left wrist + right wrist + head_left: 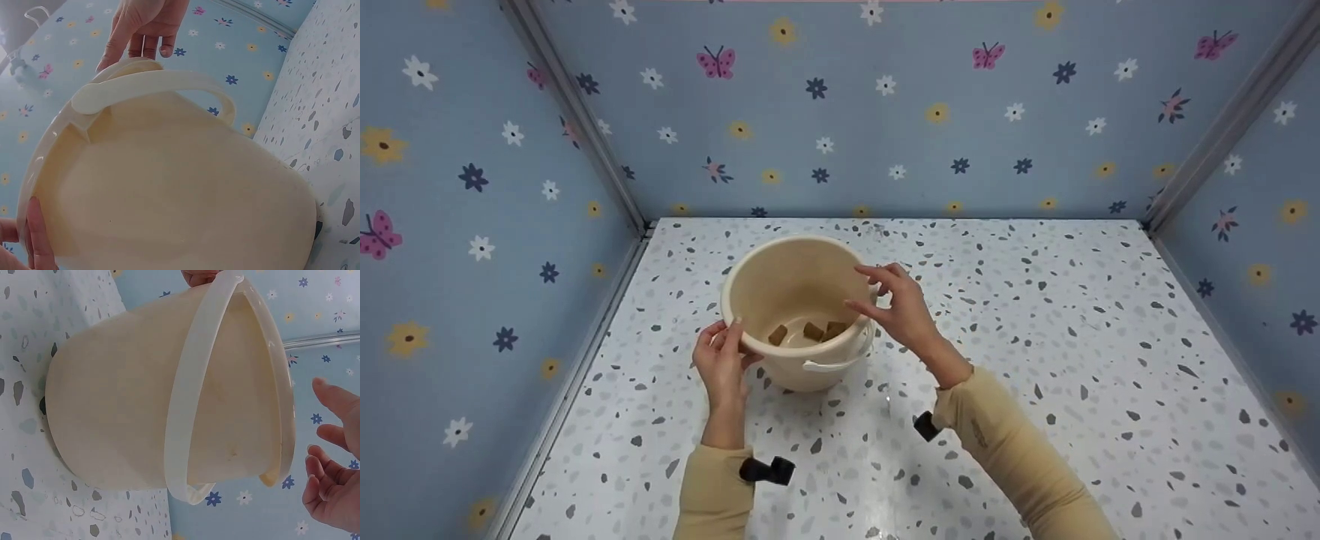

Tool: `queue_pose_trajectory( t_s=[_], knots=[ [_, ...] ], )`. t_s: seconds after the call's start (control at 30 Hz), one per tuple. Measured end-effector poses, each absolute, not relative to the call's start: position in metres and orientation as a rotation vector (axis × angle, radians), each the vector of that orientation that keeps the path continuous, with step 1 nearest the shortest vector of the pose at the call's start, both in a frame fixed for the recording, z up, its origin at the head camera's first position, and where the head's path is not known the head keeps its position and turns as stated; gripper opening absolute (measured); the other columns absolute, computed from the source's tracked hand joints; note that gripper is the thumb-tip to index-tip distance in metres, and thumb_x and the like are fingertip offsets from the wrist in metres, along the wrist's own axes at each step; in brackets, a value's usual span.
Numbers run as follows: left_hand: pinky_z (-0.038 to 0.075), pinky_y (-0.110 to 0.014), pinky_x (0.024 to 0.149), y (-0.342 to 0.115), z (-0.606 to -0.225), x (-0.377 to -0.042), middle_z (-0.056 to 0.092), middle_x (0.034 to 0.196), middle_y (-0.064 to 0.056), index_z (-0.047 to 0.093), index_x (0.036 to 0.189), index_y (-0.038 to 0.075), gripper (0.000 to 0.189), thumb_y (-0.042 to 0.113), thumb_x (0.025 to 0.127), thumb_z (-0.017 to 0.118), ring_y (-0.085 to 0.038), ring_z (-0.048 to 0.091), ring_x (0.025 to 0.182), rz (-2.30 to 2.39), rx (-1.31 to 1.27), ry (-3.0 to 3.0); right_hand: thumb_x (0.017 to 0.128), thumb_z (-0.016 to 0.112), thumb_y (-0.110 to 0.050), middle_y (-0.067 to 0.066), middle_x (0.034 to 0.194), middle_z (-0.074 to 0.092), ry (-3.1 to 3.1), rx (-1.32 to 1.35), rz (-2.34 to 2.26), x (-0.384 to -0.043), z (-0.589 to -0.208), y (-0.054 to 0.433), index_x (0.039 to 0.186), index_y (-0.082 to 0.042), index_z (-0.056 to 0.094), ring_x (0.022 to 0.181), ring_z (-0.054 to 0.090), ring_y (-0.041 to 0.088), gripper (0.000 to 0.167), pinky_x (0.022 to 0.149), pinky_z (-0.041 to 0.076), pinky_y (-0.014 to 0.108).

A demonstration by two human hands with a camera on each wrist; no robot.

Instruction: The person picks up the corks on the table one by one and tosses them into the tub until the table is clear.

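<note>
A cream plastic bucket (795, 373) stands on the speckled tabletop, tilted a little with its mouth toward the head camera. Several small brown pieces (813, 331) lie on its bottom. At the bucket's near left, my left hand (721, 356) grips the rim, thumb over the edge and fingers along the outer wall. My right hand (904, 304) is beside the right rim with thumb and fingers spread; in the right wrist view these fingers (337, 506) are apart from the rim and hold nothing. The pale bail handle (188, 382) hangs down along the bucket's near side.
White terrazzo-patterned tabletop (1035, 337) lies around the bucket. Blue flowered panels enclose it: a back wall (870, 127), a left wall (442, 300) and a right wall (1260, 232). Metal strips (577, 112) run along the corners. Each sleeve carries a black wrist mount (769, 471).
</note>
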State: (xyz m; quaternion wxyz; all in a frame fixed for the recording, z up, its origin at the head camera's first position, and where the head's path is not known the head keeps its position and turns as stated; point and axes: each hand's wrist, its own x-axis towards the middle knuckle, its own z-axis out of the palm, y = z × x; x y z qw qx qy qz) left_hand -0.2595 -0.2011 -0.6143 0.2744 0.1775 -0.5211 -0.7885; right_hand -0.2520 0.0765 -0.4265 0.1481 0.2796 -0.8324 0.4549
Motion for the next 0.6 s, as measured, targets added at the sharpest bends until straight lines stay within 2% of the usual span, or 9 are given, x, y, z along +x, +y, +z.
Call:
queue_pose_trajectory(
  t_s=[0.07, 0.2, 0.23, 0.3, 0.33, 0.43, 0.6],
  knots=[
    [0.05, -0.041, 0.042, -0.2, -0.607, -0.255, 0.061, 0.09, -0.019, 0.054, 0.104, 0.006, 0.048, 0.036, 0.072, 0.072, -0.026, 0.058, 0.055, -2.153, 0.451, -1.392, 0.076, 0.071, -0.027, 0.013, 0.092, 0.053, -2.398, 0.8, 1.302, -0.252, -0.427, 0.078, 0.115, -0.007, 0.058, 0.074, 0.049, 0.025, 0.046, 0.061, 0.043, 0.032],
    [0.051, -0.033, 0.043, -0.176, -0.523, -0.214, 0.061, 0.084, -0.015, 0.051, 0.103, 0.002, 0.031, 0.021, 0.082, 0.064, -0.018, 0.057, 0.053, -2.246, 0.497, -1.397, 0.077, 0.069, -0.028, 0.01, 0.091, 0.053, -2.397, 0.793, 1.297, -0.252, -0.431, 0.083, 0.114, -0.007, 0.059, 0.074, 0.05, 0.025, 0.044, 0.06, 0.043, 0.032],
    [0.051, -0.033, 0.043, -0.177, -0.522, -0.213, 0.061, 0.084, -0.015, 0.05, 0.103, 0.001, 0.03, 0.019, 0.083, 0.064, -0.019, 0.058, 0.053, -2.274, 0.482, -1.386, 0.077, 0.069, -0.028, 0.011, 0.091, 0.053, -2.394, 0.792, 1.303, -0.252, -0.432, 0.084, 0.113, -0.007, 0.059, 0.074, 0.049, 0.026, 0.043, 0.06, 0.042, 0.032],
    [0.051, -0.034, 0.044, -0.179, -0.526, -0.216, 0.061, 0.084, -0.016, 0.049, 0.104, 0.001, 0.032, 0.019, 0.083, 0.064, -0.021, 0.058, 0.053, -2.274, 0.481, -1.396, 0.078, 0.069, -0.027, 0.011, 0.089, 0.053, -2.393, 0.782, 1.303, -0.252, -0.433, 0.087, 0.113, -0.005, 0.059, 0.074, 0.048, 0.024, 0.043, 0.059, 0.041, 0.03],
    [0.051, -0.035, 0.043, -0.185, -0.543, -0.223, 0.061, 0.082, -0.015, 0.05, 0.104, 0.002, 0.035, 0.023, 0.081, 0.066, -0.021, 0.058, 0.053, -2.272, 0.435, -1.391, 0.077, 0.069, -0.027, 0.011, 0.089, 0.053, -2.391, 0.777, 1.304, -0.253, -0.434, 0.089, 0.112, -0.005, 0.059, 0.073, 0.048, 0.024, 0.042, 0.058, 0.04, 0.029],
    [0.051, -0.042, 0.045, -0.207, -0.609, -0.257, 0.061, 0.091, -0.019, 0.051, 0.108, 0.006, 0.049, 0.035, 0.073, 0.072, -0.028, 0.06, 0.059, -2.214, 0.426, -1.434, 0.078, 0.069, -0.025, 0.013, 0.089, 0.053, -2.389, 0.77, 1.305, -0.252, -0.433, 0.094, 0.112, -0.004, 0.059, 0.073, 0.047, 0.024, 0.042, 0.057, 0.04, 0.03],
    [0.052, -0.041, 0.048, -0.211, -0.616, -0.261, 0.061, 0.093, -0.018, 0.052, 0.109, 0.01, 0.054, 0.041, 0.07, 0.073, -0.03, 0.061, 0.065, -2.188, 0.521, -1.492, 0.079, 0.067, -0.026, 0.01, 0.09, 0.052, -2.403, 0.76, 1.301, -0.252, -0.436, 0.105, 0.114, -0.006, 0.058, 0.075, 0.049, 0.027, 0.041, 0.057, 0.043, 0.037]
  ],
)
